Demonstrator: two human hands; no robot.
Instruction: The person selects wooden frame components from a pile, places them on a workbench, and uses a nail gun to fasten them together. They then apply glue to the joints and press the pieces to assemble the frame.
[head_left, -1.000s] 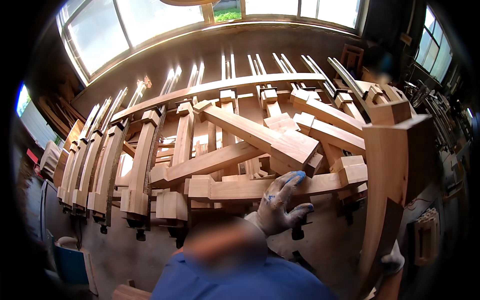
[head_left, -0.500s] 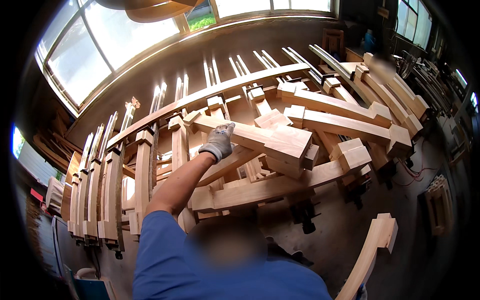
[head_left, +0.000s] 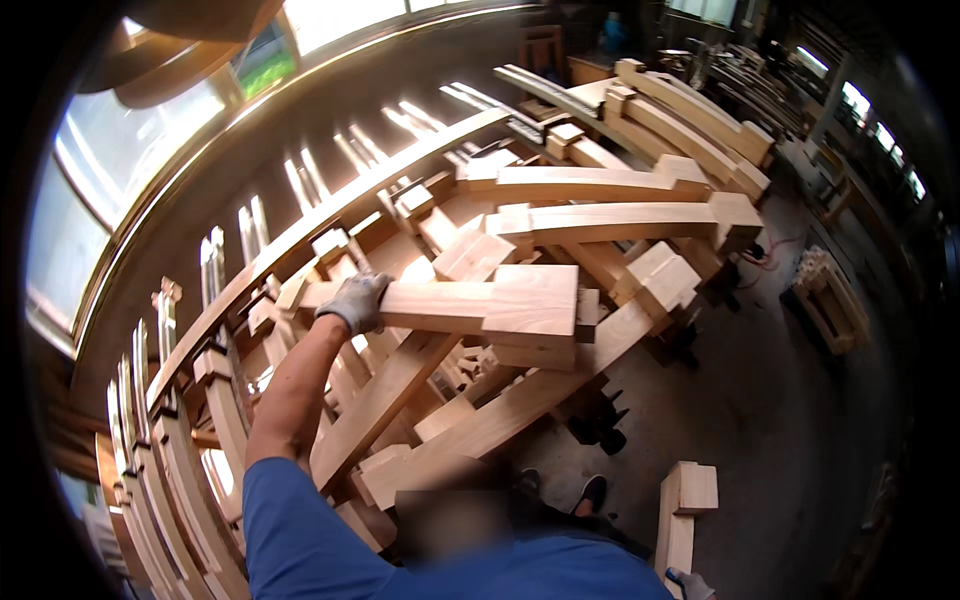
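Note:
My left hand [head_left: 358,303], in a grey work glove, is wrapped over the top of a thick pale wooden furniture leg [head_left: 440,306] with a square block end. That leg lies across other wooden parts on a pile. At the lower edge my gloved right hand [head_left: 690,584], only partly in view, grips a second wooden leg [head_left: 677,530], which stands roughly upright with a notched block on top. Beneath the left hand's leg, a long wooden leg [head_left: 530,398] runs diagonally along the near side of the pile.
More wooden legs [head_left: 620,222] lie across the rack at the right. Metal clamp bars [head_left: 254,224] stick out toward the window. A long wooden rail [head_left: 330,208] crosses them. A small wooden frame stack [head_left: 830,300] stands on the concrete floor [head_left: 740,400].
The view has turned, shifting the pile leftward. My left hand stays on its leg. At the lower right, the other leg now looks more upright, and more of my right hand shows.

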